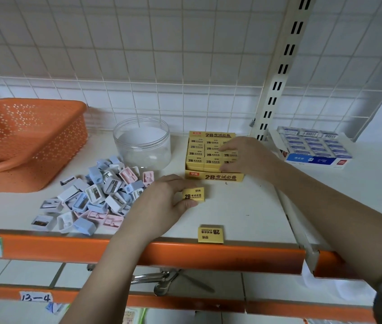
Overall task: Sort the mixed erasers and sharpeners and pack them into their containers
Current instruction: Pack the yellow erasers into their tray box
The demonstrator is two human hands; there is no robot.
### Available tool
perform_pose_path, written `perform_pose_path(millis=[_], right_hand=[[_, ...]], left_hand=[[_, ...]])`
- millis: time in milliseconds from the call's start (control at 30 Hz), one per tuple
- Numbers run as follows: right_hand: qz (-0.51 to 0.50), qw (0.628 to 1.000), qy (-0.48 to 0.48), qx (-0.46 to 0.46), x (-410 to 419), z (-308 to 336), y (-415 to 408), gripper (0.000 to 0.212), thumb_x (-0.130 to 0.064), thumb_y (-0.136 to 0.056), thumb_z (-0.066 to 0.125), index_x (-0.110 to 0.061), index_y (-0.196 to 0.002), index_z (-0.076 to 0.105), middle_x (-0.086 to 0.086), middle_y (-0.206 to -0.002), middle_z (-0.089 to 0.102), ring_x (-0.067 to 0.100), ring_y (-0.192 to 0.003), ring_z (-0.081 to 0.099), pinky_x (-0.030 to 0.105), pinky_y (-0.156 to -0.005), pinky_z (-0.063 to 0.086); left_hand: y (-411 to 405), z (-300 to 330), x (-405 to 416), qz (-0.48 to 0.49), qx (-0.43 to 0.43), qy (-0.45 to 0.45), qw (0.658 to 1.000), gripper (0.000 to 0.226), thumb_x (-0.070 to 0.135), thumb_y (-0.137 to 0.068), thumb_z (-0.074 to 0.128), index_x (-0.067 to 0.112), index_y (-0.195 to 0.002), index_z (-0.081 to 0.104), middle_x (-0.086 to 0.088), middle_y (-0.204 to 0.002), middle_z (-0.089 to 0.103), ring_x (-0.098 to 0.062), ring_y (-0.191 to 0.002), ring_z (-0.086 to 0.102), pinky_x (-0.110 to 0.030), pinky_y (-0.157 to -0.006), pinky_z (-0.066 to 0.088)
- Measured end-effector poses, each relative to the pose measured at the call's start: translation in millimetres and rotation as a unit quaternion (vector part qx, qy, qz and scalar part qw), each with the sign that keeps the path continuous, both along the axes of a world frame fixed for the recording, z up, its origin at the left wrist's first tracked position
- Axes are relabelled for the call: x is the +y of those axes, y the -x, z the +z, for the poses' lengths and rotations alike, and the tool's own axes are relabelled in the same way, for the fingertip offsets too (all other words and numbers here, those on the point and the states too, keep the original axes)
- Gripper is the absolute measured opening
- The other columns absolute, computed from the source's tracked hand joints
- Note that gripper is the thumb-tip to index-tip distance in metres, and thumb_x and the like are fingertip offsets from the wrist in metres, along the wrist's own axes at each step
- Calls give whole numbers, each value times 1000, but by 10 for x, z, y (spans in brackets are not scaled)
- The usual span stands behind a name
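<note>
Left hand (pixel 162 202) pinching yellow eraser (pixel 194 194)
</note>
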State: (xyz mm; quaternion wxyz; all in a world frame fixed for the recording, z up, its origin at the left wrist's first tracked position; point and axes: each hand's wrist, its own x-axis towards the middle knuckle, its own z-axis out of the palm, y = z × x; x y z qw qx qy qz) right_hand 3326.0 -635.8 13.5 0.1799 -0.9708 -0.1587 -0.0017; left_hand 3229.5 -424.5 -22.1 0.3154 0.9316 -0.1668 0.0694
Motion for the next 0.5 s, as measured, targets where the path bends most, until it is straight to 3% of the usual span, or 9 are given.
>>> perform_pose_path(millis=[67, 167, 500], right_hand=[[16, 999, 32, 15, 73, -34, -54, 58, -29, -80, 73, -21, -133, 52, 0, -137, 49, 17, -122, 47, 24, -92, 35], [9, 999, 52, 9, 110, -92, -94, 60, -29, -81, 72, -22, -136, 49, 0, -137, 51, 17, -120, 49, 21, -86, 35], [-10, 999, 12, 28, 84, -106, -99, 64, -32, -78, 75, -25, -136, 49, 1, -134, 50, 17, -120, 48, 20, -88, 33]], left_hand=[[9, 10, 34, 2, -3, 1, 1000, 34, 29, -83, 69, 29, -116, 64, 13, -110, 60, -8, -104, 55, -27, -92, 43], [22, 23, 77, 5, -6, 5, 1000, 31, 28, -82, 69, 27, -113, 66, 18, -101, 56, -8, -102, 55, -24, -90, 42], [59, 0, 107, 10, -8, 3, 1000, 29, 31, -82, 68, 31, -111, 66, 23, -101, 53, -8, -104, 54, -30, -92, 45]])
